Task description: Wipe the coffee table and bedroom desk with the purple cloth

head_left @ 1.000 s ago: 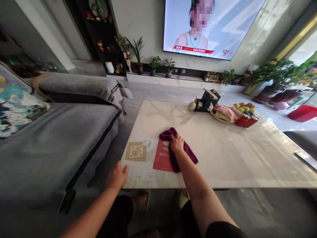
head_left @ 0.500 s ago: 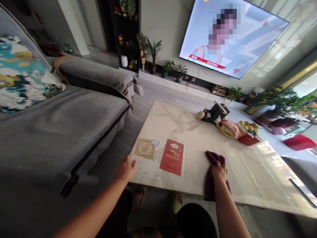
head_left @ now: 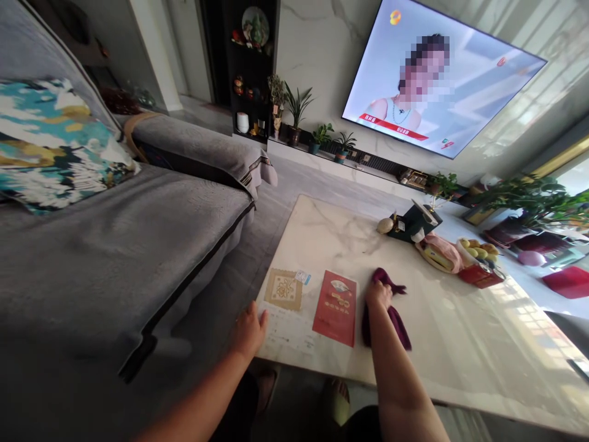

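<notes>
Here one right hand (head_left: 378,295) presses one maroon cloth (head_left: 391,310) beside one red envelope (head_left: 335,299)

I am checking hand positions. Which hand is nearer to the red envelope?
Right. The right hand presses the maroon cloth just beside the red envelope; the left hand rests at the table's near corner, farther away.
</notes>
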